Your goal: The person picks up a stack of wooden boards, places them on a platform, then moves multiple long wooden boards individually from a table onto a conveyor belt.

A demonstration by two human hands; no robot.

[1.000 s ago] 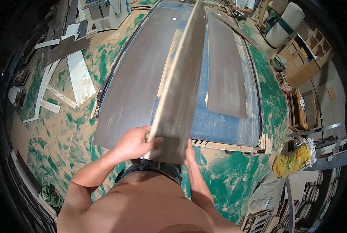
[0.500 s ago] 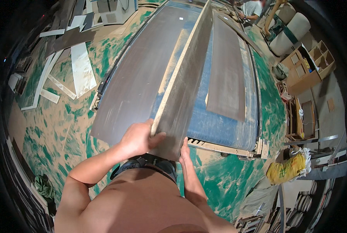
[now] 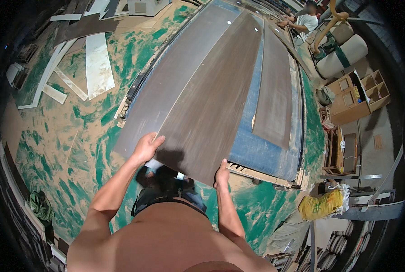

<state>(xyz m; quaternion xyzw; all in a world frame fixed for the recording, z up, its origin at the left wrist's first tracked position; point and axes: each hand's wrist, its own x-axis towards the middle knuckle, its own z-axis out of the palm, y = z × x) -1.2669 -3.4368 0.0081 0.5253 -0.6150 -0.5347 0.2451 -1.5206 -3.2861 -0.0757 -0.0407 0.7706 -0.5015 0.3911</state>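
A long dark brown board [image 3: 204,99] stretches away from me over the worktable, its near end sticking out past the table's front edge. My left hand [image 3: 148,147] is closed on the board's near left corner, with the thumb on top. At the near right corner my right hand [image 3: 222,173] grips the board's edge, its fingers partly hidden beneath. A wide grey-brown panel [image 3: 177,59] lies on the left of the table, partly covered by the held board. To the right, a narrower brown panel [image 3: 275,99] rests on the blue tabletop [image 3: 262,154].
A co-worker [image 3: 304,25] stands at the table's far right end. White offcut strips [image 3: 99,68] lie on the dusty green floor [image 3: 94,181] to the left. On the right are a wooden cabinet [image 3: 347,106] and a yellow sack [image 3: 321,205].
The held board has turned from standing nearly on edge to lying almost flat, its broad face now up. My left hand has moved left and down with its edge.
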